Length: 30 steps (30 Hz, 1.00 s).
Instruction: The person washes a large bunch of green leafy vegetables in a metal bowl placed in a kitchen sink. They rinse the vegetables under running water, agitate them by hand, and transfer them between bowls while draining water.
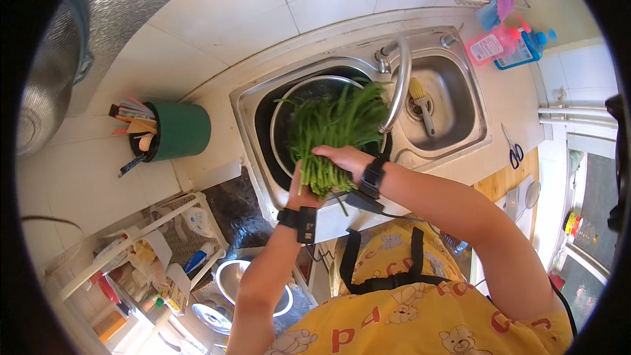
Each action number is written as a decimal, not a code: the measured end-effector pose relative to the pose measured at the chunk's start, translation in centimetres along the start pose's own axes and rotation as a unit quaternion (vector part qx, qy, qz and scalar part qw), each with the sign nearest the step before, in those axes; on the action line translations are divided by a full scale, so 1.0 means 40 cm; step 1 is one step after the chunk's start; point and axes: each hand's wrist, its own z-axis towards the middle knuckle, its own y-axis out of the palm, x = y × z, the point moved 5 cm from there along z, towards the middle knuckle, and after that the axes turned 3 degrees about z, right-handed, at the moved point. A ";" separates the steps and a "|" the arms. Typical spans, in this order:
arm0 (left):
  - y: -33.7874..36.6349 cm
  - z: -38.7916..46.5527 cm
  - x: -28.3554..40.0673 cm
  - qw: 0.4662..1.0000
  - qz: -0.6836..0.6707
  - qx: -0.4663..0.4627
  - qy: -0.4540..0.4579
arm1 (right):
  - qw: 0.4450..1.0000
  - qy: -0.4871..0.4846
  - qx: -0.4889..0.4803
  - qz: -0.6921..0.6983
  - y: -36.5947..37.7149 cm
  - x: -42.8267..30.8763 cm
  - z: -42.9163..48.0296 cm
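Both hands grip one large bunch of leafy green vegetables [340, 118] by its stalk ends. My left hand [303, 195] is under the lower left of the stalks, its fingers partly hidden beneath them. Across the top right lies my right hand [345, 158], thumb stretched over the stalks. The leaves look blurred and spread over a round metal-rimmed basin [277, 143] set in the left sink bowl [261, 133]. A curved faucet [405, 74] arches beside the leaves on the right; whether water runs from it I cannot tell.
In the right sink bowl [456, 103] lies a brush [423, 108]. Scissors [512, 150] rest on the right counter, below pink [493, 44] and blue [522, 52] pump bottles. A green utensil holder [185, 130] stands left of the sink. A loaded rack [143, 256] is at lower left.
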 end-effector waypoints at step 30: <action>0.294 -0.481 0.164 0.959 0.254 0.123 -0.024 | 0.936 -0.115 -0.164 0.291 0.219 0.075 -0.411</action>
